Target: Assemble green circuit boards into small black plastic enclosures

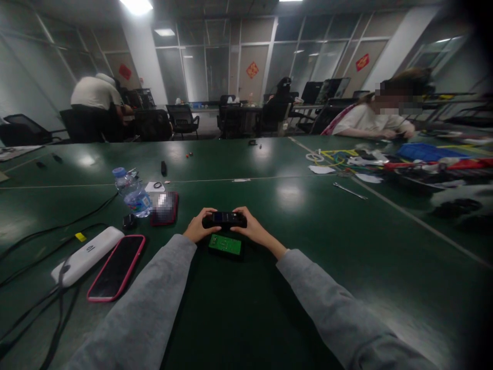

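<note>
Between my two hands is a small black device [224,220] with a dark screen on its upper face, held crosswise just above or on the green table. My left hand [199,226] grips its left end, the thumb along the near side. The right end is gripped by my right hand [250,228], fingers on the far edge and thumb in front. Right below it lies a green circuit board [225,244] in a black casing, touched by neither hand. The underside of the device is hidden.
Left of my arms lie a pink-cased phone [116,268], a white power bank [88,257], cables and a water bottle [133,192]. A wrench [350,191] lies to the right, near tangled wires and a blue tray [431,153]. A person [370,121] sits at the far right.
</note>
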